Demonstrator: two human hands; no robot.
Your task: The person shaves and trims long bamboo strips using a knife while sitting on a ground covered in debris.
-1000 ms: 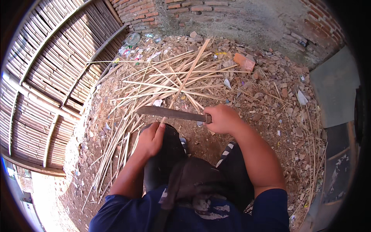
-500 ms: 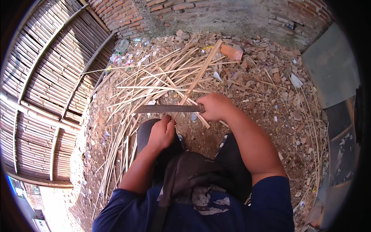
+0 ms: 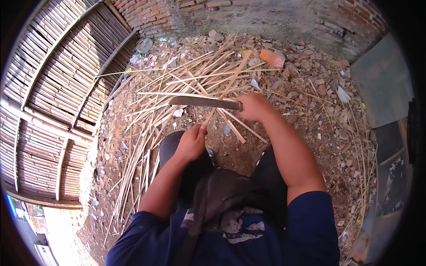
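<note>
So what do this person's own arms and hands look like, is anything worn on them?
Both forearms are bare, and neither the left hand nor the right hand wears a glove, ring or watch that shows. Short dark blue sleeves cover only the upper arms.

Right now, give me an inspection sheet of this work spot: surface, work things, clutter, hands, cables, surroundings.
Surface: bare dirt ground, strewn with rubble.
Work things: long blade held level; thin bamboo strip running up past it; pile of split bamboo strips beyond.
Clutter: brick piece, stone chips, plastic litter.
Hands: right hand gripping the blade's handle; left hand closed on the strip's lower end.
Cables: nothing seen.
Surroundings: brick wall ahead, bamboo slat panel on the left, grey sheet on the right.
</note>
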